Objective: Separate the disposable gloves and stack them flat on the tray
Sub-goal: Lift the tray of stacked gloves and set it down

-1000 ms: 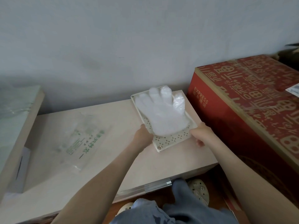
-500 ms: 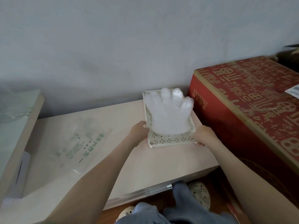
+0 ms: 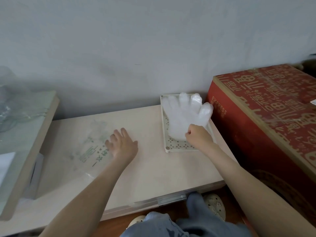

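The left hand [image 3: 122, 146] is no longer held at the corner of the tray [image 3: 177, 149]; it is laid flat, fingers spread, on a printed plastic bag [image 3: 89, 144]. The right hand [image 3: 198, 136] is shifted from the rim onto the gloves [image 3: 184, 113], whose cuff appears to be pinched by its curled fingers. The gloves are stacked flat on the tray, just beyond the right hand and well apart from the left. The tray is set beside a red box [image 3: 265, 117].

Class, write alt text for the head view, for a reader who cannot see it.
A person's right hand pinches clear disposable gloves stacked on a perforated cream tray, beside a red box. The left hand rests open on a printed plastic bag.
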A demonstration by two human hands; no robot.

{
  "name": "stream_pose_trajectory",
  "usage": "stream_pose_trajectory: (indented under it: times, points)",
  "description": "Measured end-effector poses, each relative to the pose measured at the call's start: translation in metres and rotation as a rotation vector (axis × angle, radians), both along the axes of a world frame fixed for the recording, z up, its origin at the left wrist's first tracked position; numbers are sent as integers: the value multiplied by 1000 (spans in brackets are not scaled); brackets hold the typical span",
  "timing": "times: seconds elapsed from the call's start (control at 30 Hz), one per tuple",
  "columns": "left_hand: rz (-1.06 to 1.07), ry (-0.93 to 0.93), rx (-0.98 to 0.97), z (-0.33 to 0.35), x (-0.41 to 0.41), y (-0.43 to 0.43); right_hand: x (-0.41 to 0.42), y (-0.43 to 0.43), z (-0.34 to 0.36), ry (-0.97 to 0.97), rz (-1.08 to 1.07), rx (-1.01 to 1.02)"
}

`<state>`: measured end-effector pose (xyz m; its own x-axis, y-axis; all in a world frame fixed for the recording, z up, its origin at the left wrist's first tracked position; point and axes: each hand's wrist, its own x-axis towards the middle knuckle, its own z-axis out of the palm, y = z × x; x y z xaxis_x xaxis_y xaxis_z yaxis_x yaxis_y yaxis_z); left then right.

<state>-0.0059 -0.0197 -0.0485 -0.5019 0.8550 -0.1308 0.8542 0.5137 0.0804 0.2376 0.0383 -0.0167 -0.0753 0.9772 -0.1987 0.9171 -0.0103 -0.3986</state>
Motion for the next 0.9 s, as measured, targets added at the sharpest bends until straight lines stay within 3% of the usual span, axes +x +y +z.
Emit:
stream_pose_trajectory:
  times: [0.13,0.37,0.53,0.73,0.9]
  points:
    - [74,-12,-5,-19,-24,-25,-26,-3,2,29,90,-2]
    - [-47,46,12,-7,-53,-41,-78,-15,13,23,246,-28]
    - [-51,-83,239,22,-58,-50,-111,-24,30,111,315,-82]
    - [-143,-163,492,76,-64,-71,-166,-37,59,790,112,-592]
    - [-185,-178,620,117,-67,-92,-209,-47,77,1254,243,-751]
